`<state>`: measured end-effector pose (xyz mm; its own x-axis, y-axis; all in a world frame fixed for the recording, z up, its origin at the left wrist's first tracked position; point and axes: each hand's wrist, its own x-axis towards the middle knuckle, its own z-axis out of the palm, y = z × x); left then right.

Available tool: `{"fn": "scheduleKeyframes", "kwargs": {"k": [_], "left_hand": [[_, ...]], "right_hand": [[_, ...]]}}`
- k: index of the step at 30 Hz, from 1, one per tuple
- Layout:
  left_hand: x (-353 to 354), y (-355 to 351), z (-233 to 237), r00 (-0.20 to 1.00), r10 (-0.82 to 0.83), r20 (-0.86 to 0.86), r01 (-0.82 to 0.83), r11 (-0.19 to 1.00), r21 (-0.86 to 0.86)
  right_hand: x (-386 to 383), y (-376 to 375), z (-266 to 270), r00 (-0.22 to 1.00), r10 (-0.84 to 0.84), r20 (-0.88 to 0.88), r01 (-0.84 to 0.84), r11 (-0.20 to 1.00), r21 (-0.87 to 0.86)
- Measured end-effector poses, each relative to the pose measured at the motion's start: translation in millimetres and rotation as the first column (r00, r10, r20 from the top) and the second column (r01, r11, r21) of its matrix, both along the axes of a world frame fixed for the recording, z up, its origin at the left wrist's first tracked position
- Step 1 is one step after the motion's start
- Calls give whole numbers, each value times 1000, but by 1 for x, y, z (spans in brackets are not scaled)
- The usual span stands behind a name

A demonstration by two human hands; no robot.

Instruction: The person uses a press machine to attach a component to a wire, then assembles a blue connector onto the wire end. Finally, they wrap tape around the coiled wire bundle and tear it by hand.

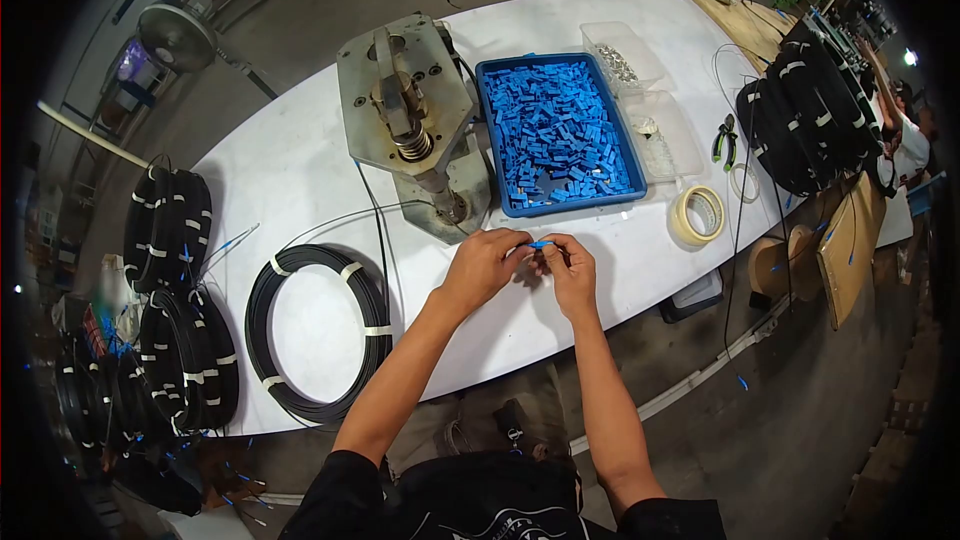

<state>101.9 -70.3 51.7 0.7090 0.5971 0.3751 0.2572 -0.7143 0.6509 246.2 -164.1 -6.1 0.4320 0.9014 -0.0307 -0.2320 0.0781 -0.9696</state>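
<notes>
A small blue cable connector (541, 244) is pinched between my two hands, just in front of the metal press. My left hand (485, 268) grips its left end with thumb and fingers. On the other end, the fingertips of my right hand (572, 275) are closed. Fingers cover most of the connector, so how its parts fit together is hidden. Behind my hands, a blue tray (575, 207) is filled with loose blue connector housings (560, 130). The metal press (410, 105) stands to the left of that tray. Left of my forearm lies a taped coil of black cable (262, 340).
Two clear plastic boxes (675, 135) with small parts stand right of the tray. Beyond them are a tape roll (697, 216), green-handled cutters (725, 143) and stacked black coils (805, 120). More coils (185, 360) hang at the left table edge. Another person (910, 140) is at far right.
</notes>
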Motion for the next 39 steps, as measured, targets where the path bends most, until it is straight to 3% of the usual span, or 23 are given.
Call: {"fn": "scheduleKeyframes", "kwargs": {"k": [5,9,15,17,24,26,32,36,38,39], "left_hand": [[-2,2,3,989,22,-148,-52,978,-201],[-9,-2,4,976,20,-216,-101,923,-371],[-23,-14,-22,995,53,-85,-93,813,-575],[-22,-15,-28,994,103,-24,-91,718,-690],[-17,-9,-21,993,44,-110,-103,778,-620],[-17,-8,-26,995,42,-96,-85,852,-516],[-17,-10,-38,995,91,46,-43,785,-618],[-11,-19,-42,988,133,74,-63,798,-599],[-8,-22,-52,965,137,223,-51,934,-354],[-8,-23,-56,966,135,219,-49,932,-358]], "right_hand": [[-3,1,5,1000,-11,-25,10,1000,-15],[-4,-5,7,997,72,30,-68,992,-109],[-17,-11,12,994,60,97,-46,990,-135],[-17,-10,14,991,51,120,-35,990,-134],[-15,-9,9,994,49,93,-35,988,-148],[-13,-8,9,994,57,95,-44,990,-134],[-16,-7,7,992,82,92,-70,990,-120],[-32,-8,6,950,-142,277,134,990,45],[-34,-11,0,912,-240,332,203,969,141],[-34,-13,1,912,-241,330,207,969,136]]}}
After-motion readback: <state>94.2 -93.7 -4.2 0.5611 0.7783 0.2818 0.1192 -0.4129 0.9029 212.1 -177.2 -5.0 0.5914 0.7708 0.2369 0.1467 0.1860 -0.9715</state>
